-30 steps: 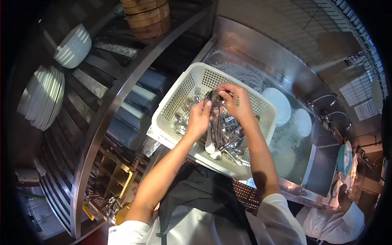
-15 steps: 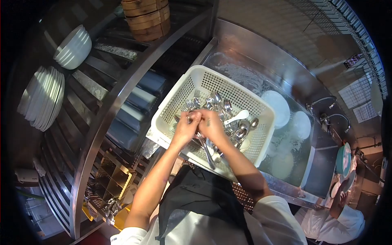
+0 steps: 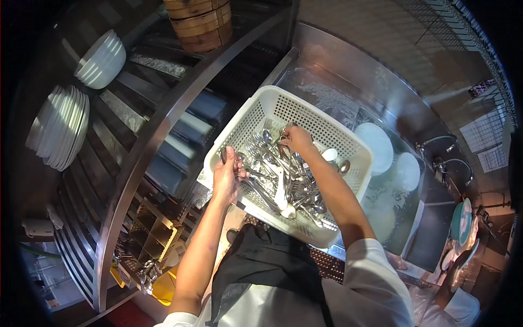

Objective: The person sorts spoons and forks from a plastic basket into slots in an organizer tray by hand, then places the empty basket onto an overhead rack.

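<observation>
A white perforated basket (image 3: pixel 348 144) holds a jumble of metal spoons and forks (image 3: pixel 272 158) and a few pale spoons. At the basket's left side, my left hand (image 3: pixel 226 177) is closed around several pieces of cutlery (image 3: pixel 259 191), their handles pointing down to the right. Over the far part of the pile, my right hand (image 3: pixel 298 140) has its fingers pinched together on a piece of cutlery; its exact kind is hard to make out. A white spoon (image 3: pixel 329 155) lies right of that hand's wrist.
Behind the basket, a metal sink (image 3: pixel 354 71) has white plates (image 3: pixel 375 147) in cloudy water. Stacked plates (image 3: pixel 60 128), bowls (image 3: pixel 102 60) and a bamboo steamer (image 3: pixel 200 24) stand on the left rack. A yellow-edged cutlery caddy (image 3: pixel 155 229) sits below. A co-worker's sleeve (image 3: pixel 460 308) shows lower right.
My hands were together over the basket and have moved apart. The left went left with cutlery in it; the right reached farther into the pile. The view shifted slightly.
</observation>
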`<state>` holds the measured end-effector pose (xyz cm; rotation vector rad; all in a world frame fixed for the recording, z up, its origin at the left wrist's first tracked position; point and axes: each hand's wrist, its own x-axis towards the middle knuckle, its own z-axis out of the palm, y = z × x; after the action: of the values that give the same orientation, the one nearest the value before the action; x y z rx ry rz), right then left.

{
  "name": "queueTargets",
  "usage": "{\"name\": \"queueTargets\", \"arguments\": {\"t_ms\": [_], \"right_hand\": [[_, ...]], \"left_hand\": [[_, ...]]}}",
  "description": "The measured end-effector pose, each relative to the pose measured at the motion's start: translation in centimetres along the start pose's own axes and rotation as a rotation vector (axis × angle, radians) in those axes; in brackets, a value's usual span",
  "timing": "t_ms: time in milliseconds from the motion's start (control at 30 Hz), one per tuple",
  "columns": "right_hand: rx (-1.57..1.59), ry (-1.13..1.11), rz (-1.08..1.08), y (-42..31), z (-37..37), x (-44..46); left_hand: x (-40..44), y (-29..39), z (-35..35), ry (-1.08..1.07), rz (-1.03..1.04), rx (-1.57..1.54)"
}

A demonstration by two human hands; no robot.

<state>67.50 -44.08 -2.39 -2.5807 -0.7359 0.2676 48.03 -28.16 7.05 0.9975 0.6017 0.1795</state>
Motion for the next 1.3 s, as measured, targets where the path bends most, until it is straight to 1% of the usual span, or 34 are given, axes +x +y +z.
{"name": "queueTargets", "arguments": {"t_ms": [67,100,200,233,300,333,367,433,467,567,600,633,700,733,867,933,967,1033,1067,1100,1167,1200,1267,1300], "right_hand": [[0.069,0.194,0.028,-0.1,0.2,0.6],[0.070,0.193,0.027,-0.1,0.3,0.8],[0.112,0.165,-0.210,-1.6,0.1,1.2],[0.115,0.166,-0.211,-2.3,0.4,1.6],[-0.056,0.069,-0.294,-3.7,0.9,2.2],[-0.033,0.011,-0.183,-4.0,1.5,2.7],[-0.030,0.011,-0.184,-3.9,1.6,3.2],[0.154,-0.194,0.018,-3.8,1.3,4.0],[0.153,-0.193,0.017,-3.7,1.0,4.0],[0.190,0.038,-0.209,-1.5,-0.7,3.5],[0.085,0.208,-0.250,-0.6,-1.0,3.4],[0.084,0.205,-0.252,0.0,-1.1,3.4],[-0.352,0.029,-0.255,1.0,-1.2,3.3],[-0.481,-0.006,-0.355,1.2,-1.3,2.8],[-0.581,0.070,-0.413,1.4,-2.1,1.9],[-0.539,-0.289,-0.246,1.3,-3.5,2.0],[-0.540,-0.288,-0.239,1.3,-4.1,1.5],[-0.283,-0.156,-0.337,1.3,-6.0,0.7],[-0.248,-0.077,-0.450,0.6,-7.4,0.0],[-0.249,-0.081,-0.440,0.0,-8.9,-0.6],[-0.124,-0.005,-0.573,-3.2,-12.8,-2.2],[-0.127,-0.005,-0.555,-4.4,-14.2,-2.9],[0.009,0.170,-0.708,-6.6,-15.9,-3.8],[0.005,0.172,-0.694,-7.4,-16.1,-4.1]], "left_hand": [[0.0,0.1,0.1,0.001,0.055,-0.025],[0.1,0.2,0.0,0.003,0.056,-0.024],[0.2,0.4,0.2,0.002,0.009,0.038],[0.1,0.5,0.5,0.004,0.003,0.042],[0.1,0.4,0.5,0.009,-0.003,0.048],[0.2,0.3,0.4,-0.014,0.009,0.026],[0.3,0.2,0.3,-0.036,0.019,0.005],[0.4,0.6,-0.2,-0.027,0.027,0.032],[0.4,0.8,-0.4,-0.017,0.030,0.054],[0.7,1.1,-0.8,0.002,0.058,0.038],[0.8,1.1,-0.9,0.005,0.057,0.021],[0.8,1.1,-0.9,0.008,0.057,0.019],[0.9,1.1,-0.9,-0.016,0.071,0.028],[0.8,1.1,-0.9,-0.018,0.069,0.031],[0.5,0.9,-0.9,-0.044,0.072,0.055],[0.6,1.0,-0.8,-0.054,0.064,0.066],[0.6,1.0,-0.7,-0.053,0.063,0.076],[0.9,0.8,-0.4,-0.057,0.058,0.080],[1.3,0.6,-0.3,-0.066,0.076,0.106],[1.7,0.5,-0.2,-0.077,0.093,0.134],[2.5,0.7,0.4,-0.150,0.083,0.184],[2.7,1.0,1.1,-0.190,0.097,0.186],[3.3,1.4,2.5,-0.280,0.148,0.203],[3.8,1.3,3.5,-0.310,0.195,0.170]]}}
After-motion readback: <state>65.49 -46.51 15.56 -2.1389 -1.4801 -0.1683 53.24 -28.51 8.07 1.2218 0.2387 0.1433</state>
